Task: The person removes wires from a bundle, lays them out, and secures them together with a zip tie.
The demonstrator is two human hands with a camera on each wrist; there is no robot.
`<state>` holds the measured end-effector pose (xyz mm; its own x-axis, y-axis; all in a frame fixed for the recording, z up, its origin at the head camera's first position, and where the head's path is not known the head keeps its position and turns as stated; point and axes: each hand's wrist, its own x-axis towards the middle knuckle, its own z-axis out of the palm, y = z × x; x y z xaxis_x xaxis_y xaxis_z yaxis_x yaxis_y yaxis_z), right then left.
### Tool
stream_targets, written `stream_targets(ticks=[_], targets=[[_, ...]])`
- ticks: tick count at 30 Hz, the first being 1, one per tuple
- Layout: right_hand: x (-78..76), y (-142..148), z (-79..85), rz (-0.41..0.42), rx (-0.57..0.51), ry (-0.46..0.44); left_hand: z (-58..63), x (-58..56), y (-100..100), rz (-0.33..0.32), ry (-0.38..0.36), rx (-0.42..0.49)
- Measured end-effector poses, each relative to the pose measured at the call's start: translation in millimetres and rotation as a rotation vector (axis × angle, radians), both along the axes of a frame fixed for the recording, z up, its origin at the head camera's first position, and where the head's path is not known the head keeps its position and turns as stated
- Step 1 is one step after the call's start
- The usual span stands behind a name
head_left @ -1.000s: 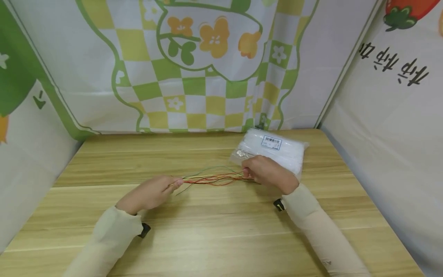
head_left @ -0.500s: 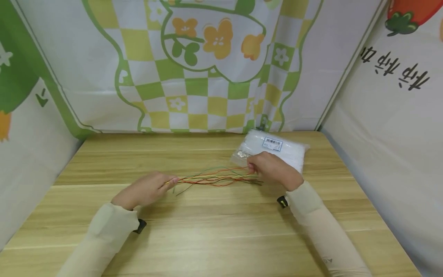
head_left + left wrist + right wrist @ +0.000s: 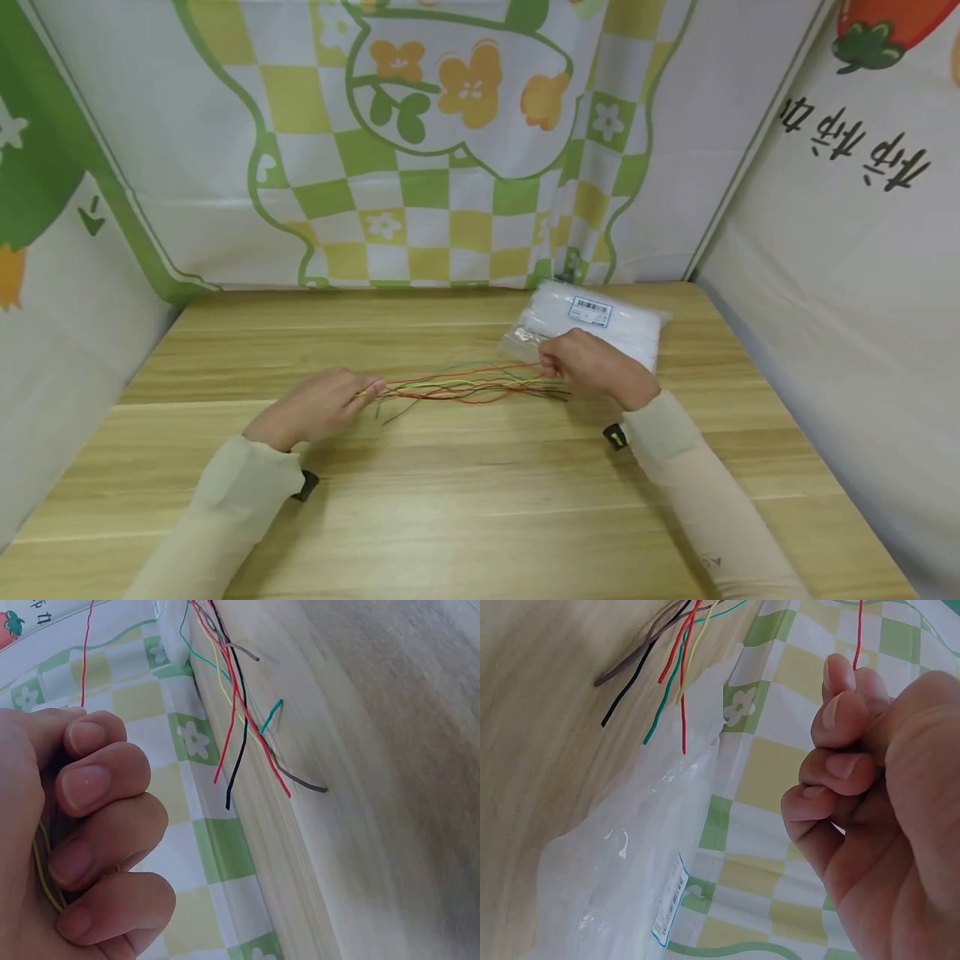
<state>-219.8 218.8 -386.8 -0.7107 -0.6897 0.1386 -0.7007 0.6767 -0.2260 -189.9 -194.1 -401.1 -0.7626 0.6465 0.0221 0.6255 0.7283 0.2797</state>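
Note:
In the head view, my left hand [image 3: 322,406] and right hand [image 3: 596,367] hold a thin red wire [image 3: 465,372] stretched nearly straight between them. The right wrist view shows my right thumb and fingertips pinching that red wire [image 3: 859,634]. My left fingers curl over its other end in the left wrist view, with a yellow wire [image 3: 45,871] looped inside the palm. Beneath the stretched wire lies a loose bundle of red, black, yellow, green and brown wires [image 3: 465,402], whose cut ends fan out, among them a black wire [image 3: 241,735].
A clear plastic bag of white items with a barcode label [image 3: 591,312] lies behind my right hand, partly covered by it. The wooden table [image 3: 450,517] reaches back to a checkered curtain [image 3: 427,187], with printed cloth walls on both sides.
The red wire has risen out of the bundle and straightened between my hands. My right hand has shifted slightly right, my left slightly left. Other wires' right ends now lie free below the right hand.

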Motion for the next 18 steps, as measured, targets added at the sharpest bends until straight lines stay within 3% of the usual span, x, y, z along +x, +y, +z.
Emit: stream_targets(ticks=[13, 18], targets=[[-3.5, 4.0, -13.3, 0.018, 0.005, 0.006, -6.5, -2.9, -0.2, 0.02, 0.017, -0.045], [-2.5, -0.6, -18.7, 0.031, 0.03, 0.032, -10.2, -3.1, 1.3, 0.077, -0.008, -0.077]])
